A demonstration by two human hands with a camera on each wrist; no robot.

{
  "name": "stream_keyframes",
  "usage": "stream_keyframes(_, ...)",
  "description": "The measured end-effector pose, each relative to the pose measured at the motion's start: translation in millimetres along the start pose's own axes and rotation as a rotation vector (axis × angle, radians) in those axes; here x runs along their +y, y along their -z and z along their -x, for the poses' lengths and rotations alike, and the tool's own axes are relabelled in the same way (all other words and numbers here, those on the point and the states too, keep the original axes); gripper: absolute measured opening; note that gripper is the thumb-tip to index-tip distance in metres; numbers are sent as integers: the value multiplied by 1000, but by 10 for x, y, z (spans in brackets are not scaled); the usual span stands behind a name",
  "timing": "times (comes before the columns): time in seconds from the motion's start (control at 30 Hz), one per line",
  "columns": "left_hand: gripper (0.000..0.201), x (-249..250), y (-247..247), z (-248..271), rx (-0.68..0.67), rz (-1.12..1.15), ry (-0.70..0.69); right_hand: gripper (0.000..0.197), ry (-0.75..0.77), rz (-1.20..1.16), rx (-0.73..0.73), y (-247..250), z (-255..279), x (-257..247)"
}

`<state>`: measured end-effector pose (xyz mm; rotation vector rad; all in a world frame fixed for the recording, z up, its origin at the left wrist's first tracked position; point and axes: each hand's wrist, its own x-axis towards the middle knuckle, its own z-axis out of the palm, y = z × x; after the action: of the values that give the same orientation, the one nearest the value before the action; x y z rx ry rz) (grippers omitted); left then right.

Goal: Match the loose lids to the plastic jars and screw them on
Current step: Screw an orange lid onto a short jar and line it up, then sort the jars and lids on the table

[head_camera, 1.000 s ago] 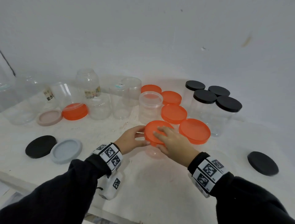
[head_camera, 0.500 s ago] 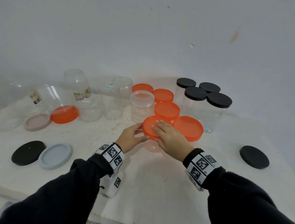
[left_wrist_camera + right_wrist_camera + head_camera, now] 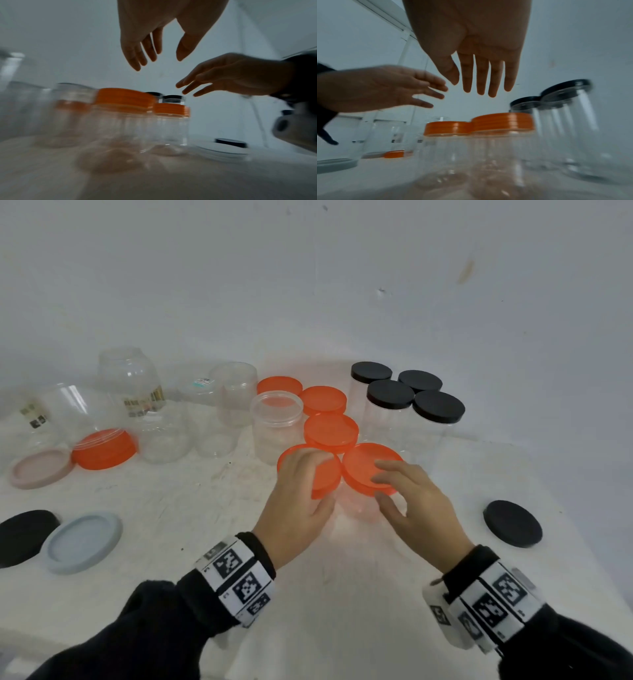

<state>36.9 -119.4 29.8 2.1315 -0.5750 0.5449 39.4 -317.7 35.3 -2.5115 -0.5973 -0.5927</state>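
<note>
White table (image 3: 171,508) against a pale wall (image 3: 308,285), carrying all jars and lids.

Rear left: cluster of clear, lidless plastic jars (image 3: 164,436), some labelled, one tall rounded jar (image 3: 128,378) at the back. Rear right: four tall clear jars capped with black lids (image 3: 390,394), packed tightly together.

Centre: group of short clear jars with orange lids (image 3: 330,429) already seated, running from the back toward the front. One open jar (image 3: 275,426) without a lid just left of that group.

Front pair of orange-lidded jars directly under the hands. Left front orange lid (image 3: 325,477) partly covered by the left hand (image 3: 296,501); right front orange lid (image 3: 363,470) beside it, rims touching or nearly so. Both lids sitting on their jars in the wrist views (image 3: 123,98) (image 3: 503,121).

Left hand: fingers extended and relaxed above the left front lid, nothing grasped; clear of the lid in the left wrist view (image 3: 154,33). Right hand (image 3: 414,505): fingers spread and straight over the near edge of the right front lid, nothing grasped; above the lid with a visible gap in the right wrist view (image 3: 471,47).

Loose items: orange lid on an upturned or low clear piece (image 3: 104,449) at left, pink lid (image 3: 39,470) beside it, grey-blue lid (image 3: 84,541) and black lid (image 3: 24,537) at front left, touching. Separate black lid (image 3: 512,523) at front right.

Marker-printed wristbands (image 3: 236,577) on both wrists, over dark sleeves (image 3: 137,638).
</note>
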Motion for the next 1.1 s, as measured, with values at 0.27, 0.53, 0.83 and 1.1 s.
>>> stream_keyframes(0.27, 49, 345, -970, -145, -642, -225, -316, 28, -541, 166, -199, 468, 416, 1101)
stream_keyframes(0.53, 90, 370, -1534, -339, -986, -460, -221, 54, -701, 218, -457, 658, 552, 1623)
stream_keyframes(0.83, 90, 373, -1625, -354, -1044, -494, -40, 60, -655, 206, -667, 676, 579, 1681)
stream_keyframes(1.1, 94, 392, -1183, -39, -1034, -521, -24, 68, -381, 121, -789, 559, 589, 1174)
